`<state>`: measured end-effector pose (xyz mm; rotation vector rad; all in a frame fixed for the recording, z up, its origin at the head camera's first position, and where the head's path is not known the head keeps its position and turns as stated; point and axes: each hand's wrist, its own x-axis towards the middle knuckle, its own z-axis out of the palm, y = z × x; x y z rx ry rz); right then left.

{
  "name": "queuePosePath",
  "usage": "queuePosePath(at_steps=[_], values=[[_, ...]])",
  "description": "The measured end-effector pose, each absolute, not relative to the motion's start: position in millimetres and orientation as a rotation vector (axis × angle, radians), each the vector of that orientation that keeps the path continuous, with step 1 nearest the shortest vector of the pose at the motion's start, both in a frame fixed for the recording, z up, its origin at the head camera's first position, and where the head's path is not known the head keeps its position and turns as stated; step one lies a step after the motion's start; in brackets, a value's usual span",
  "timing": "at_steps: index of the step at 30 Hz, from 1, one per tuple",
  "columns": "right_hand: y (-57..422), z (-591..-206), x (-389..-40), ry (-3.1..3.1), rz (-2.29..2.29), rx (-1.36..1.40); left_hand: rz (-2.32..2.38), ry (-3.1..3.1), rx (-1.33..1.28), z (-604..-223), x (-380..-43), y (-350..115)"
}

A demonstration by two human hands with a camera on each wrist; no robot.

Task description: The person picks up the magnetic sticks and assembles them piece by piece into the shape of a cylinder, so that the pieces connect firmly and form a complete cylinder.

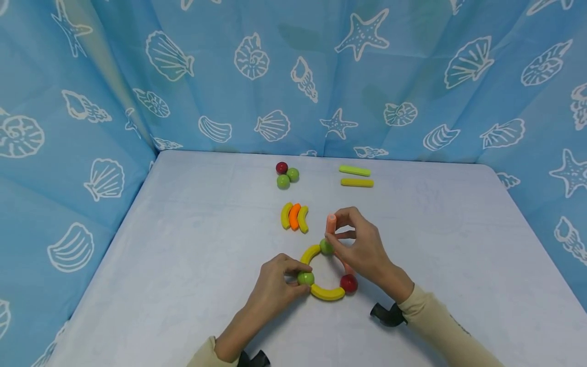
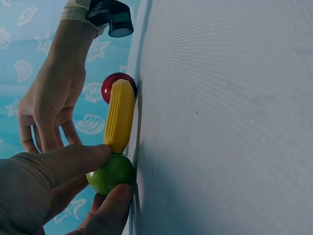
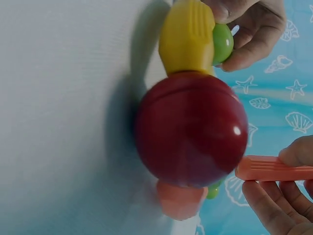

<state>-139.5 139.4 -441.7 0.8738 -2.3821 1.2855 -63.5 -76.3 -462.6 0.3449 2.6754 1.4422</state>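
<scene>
A ring of toy building balls and curved rods lies on the white tabletop. My left hand [image 1: 278, 283] pinches its left green ball [image 1: 305, 278] between thumb and fingers. Two yellow curved rods [image 1: 327, 292] form the ring's bottom and upper left. Another green ball [image 1: 326, 247] sits at the top, a red ball [image 3: 190, 129] at the lower right. The salmon curved rod [image 3: 181, 199] between those two is partly hidden. Above the top green ball, my right hand [image 1: 362, 244] holds a short salmon rod [image 1: 331, 224] upright between thumb and fingers.
Beyond the ring lie two yellow curved rods and an orange one [image 1: 294, 216]. Farther back is a cluster of a red and two green balls [image 1: 283, 182]. Two yellow-green straight rods [image 1: 356, 182] lie to its right. A blue shell-print curtain [image 1: 275, 76] hangs behind the table.
</scene>
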Motion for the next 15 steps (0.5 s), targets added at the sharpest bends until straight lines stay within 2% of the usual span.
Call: queuePosePath(at_steps=[15], values=[[141.5, -448.1, -138.0, -2.384, 1.292, 0.871, 1.452, 2.675, 0.335, -463.6, -63.1, -76.2]])
